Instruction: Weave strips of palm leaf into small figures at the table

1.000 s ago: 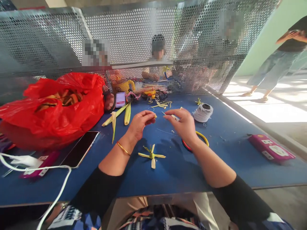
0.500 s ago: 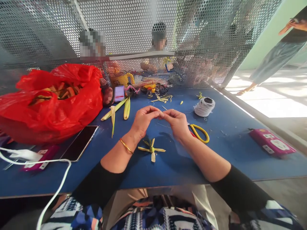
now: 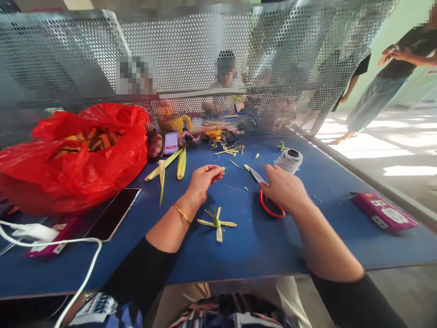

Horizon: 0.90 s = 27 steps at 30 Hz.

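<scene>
My left hand pinches a small pale-yellow piece of husk between thumb and fingertips, raised over the table. Scissors lie under my right hand, which is closed over one handle; the red handle shows below and the blades point away to the left. A thin strip and a pale bit rest by the blade tips. Below my left hand, a cross-shaped husk piece with a green knotted centre lies flat. Just beyond my right hand stands a spool of white thread, partly covered by it.
A red plastic bag of husks fills the left side, beside a phone and white cable. Husk leaves lie farther back. A purple pack sits at right. A perforated metal screen borders the back; people are beyond.
My hands have parted. My right hand has moved right and down onto the scissors, whose red handle has swung lower. My left hand keeps the small piece. The view has tilted up slightly.
</scene>
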Available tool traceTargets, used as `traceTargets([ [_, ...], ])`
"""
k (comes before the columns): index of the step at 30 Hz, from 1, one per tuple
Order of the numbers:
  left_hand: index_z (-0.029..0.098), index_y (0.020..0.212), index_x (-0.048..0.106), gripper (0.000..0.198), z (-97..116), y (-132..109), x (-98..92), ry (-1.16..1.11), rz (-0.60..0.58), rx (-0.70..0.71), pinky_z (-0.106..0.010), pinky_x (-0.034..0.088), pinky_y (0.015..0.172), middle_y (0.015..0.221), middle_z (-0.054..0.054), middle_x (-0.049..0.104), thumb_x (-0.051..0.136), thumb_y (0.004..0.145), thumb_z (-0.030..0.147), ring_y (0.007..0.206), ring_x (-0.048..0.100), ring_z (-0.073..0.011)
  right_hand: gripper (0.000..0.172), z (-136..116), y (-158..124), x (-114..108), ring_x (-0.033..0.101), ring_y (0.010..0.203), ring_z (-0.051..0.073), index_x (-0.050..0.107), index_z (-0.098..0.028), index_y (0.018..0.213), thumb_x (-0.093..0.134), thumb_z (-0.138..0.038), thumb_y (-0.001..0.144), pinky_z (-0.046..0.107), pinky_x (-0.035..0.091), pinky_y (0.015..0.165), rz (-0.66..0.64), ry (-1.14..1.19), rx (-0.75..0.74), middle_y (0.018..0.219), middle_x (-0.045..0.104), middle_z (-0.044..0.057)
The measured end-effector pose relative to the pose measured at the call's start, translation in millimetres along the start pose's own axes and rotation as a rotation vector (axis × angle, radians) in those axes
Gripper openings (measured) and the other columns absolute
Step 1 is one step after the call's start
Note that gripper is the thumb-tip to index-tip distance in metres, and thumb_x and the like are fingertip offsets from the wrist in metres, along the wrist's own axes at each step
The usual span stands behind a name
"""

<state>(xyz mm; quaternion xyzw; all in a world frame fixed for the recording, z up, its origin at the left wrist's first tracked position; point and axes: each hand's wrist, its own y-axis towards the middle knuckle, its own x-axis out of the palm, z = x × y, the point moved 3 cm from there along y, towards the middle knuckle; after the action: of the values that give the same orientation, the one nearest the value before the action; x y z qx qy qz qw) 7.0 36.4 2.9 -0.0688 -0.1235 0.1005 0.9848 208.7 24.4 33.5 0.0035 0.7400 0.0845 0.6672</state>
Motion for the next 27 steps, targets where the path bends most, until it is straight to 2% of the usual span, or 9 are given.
traceTargets([
  [2, 0.016, 0.067, 0.065, 0.008, -4, 3, -3.1, -0.056, 0.019, -0.070, -0.021, 0.042, 0.061, 0.065, -0.002, 0.068, 0.072, 0.068, 0.016, 0.059, 0.061, -0.0088, 0.023, 22, -13, 6, 0.066, 0.089, 0.030, 0.061, -0.012, 0.100, 0.054, -0.024, 0.082, 0.032, 0.043, 0.064, -0.192, -0.185, 0.083, 0.096, 0.067, 0.017],
  [3, 0.016, 0.068, 0.065, 0.007, -5, 4, -4.1, -0.081, 0.020, -0.095, -0.020, 0.042, 0.061, 0.066, -0.002, 0.069, 0.072, 0.068, 0.016, 0.060, 0.061, -0.0085, 0.024, 29, -18, 9, 0.066, 0.088, 0.030, 0.061, -0.012, 0.102, 0.054, -0.022, 0.081, 0.032, 0.042, 0.063, -0.248, -0.212, 0.074, 0.096, 0.067, 0.017],
  [9, 0.015, 0.068, 0.064, 0.008, -9, 3, -6.8, -0.184, -0.006, -0.185, -0.022, 0.043, 0.065, 0.067, -0.002, 0.068, 0.071, 0.072, 0.016, 0.061, 0.062, -0.0083, 0.046, 35, -27, 25, 0.066, 0.084, 0.027, 0.054, -0.011, 0.119, 0.053, -0.015, 0.073, 0.029, 0.037, 0.060, -0.267, -0.182, -0.071, 0.099, 0.066, 0.017],
  [12, 0.015, 0.069, 0.064, 0.008, -9, 4, -8.8, -0.235, 0.000, -0.197, -0.022, 0.044, 0.067, 0.068, -0.001, 0.068, 0.069, 0.074, 0.016, 0.062, 0.063, -0.0084, 0.057, 42, -21, 26, 0.066, 0.081, 0.026, 0.051, -0.013, 0.127, 0.057, -0.018, 0.071, 0.028, 0.037, 0.058, -0.265, -0.083, -0.027, 0.094, 0.069, 0.013],
  [16, 0.016, 0.069, 0.063, 0.009, -8, 6, -9.9, -0.269, 0.016, -0.215, -0.022, 0.044, 0.066, 0.067, -0.001, 0.066, 0.071, 0.073, 0.015, 0.059, 0.061, -0.0080, 0.044, 58, -19, 22, 0.064, 0.072, 0.023, 0.062, -0.018, 0.114, 0.058, -0.027, 0.072, 0.027, 0.041, 0.057, -0.233, 0.103, 0.035, 0.080, 0.070, 0.007],
  [19, 0.015, 0.067, 0.062, 0.012, -8, 6, -9.3, -0.282, 0.026, -0.235, -0.022, 0.044, 0.064, 0.065, 0.000, 0.065, 0.066, 0.078, 0.013, 0.057, 0.060, -0.0074, 0.040, 62, -25, 20, 0.062, 0.060, 0.017, 0.064, -0.017, 0.108, 0.056, -0.024, 0.070, 0.027, 0.045, 0.055, -0.348, 0.448, 0.016, 0.072, 0.067, 0.002],
  [21, 0.015, 0.067, 0.061, 0.015, -8, 6, -8.7, -0.285, 0.029, -0.242, -0.021, 0.044, 0.063, 0.064, 0.000, 0.065, 0.061, 0.082, 0.013, 0.057, 0.060, -0.0069, 0.045, 61, -30, 16, 0.059, 0.054, 0.015, 0.062, -0.017, 0.112, 0.055, -0.023, 0.068, 0.026, 0.046, 0.051, -0.405, 0.621, 0.047, 0.077, 0.067, 0.002],
  [23, 0.015, 0.067, 0.061, 0.016, -8, 6, -8.3, -0.288, 0.027, -0.245, -0.021, 0.044, 0.063, 0.064, 0.000, 0.064, 0.059, 0.083, 0.013, 0.057, 0.060, -0.0067, 0.049, 60, -34, 10, 0.059, 0.055, 0.015, 0.062, -0.018, 0.116, 0.055, -0.021, 0.067, 0.026, 0.045, 0.050, -0.379, 0.590, 0.059, 0.083, 0.069, 0.004],
  [27, 0.016, 0.068, 0.061, 0.011, -8, 6, -7.6, -0.290, 0.010, -0.238, -0.022, 0.045, 0.064, 0.065, 0.000, 0.065, 0.067, 0.077, 0.014, 0.058, 0.061, -0.0077, 0.045, 62, -37, -1, 0.064, 0.072, 0.022, 0.066, -0.020, 0.111, 0.060, -0.023, 0.067, 0.030, 0.046, 0.060, -0.169, 0.181, 0.014, 0.088, 0.071, 0.006],
])
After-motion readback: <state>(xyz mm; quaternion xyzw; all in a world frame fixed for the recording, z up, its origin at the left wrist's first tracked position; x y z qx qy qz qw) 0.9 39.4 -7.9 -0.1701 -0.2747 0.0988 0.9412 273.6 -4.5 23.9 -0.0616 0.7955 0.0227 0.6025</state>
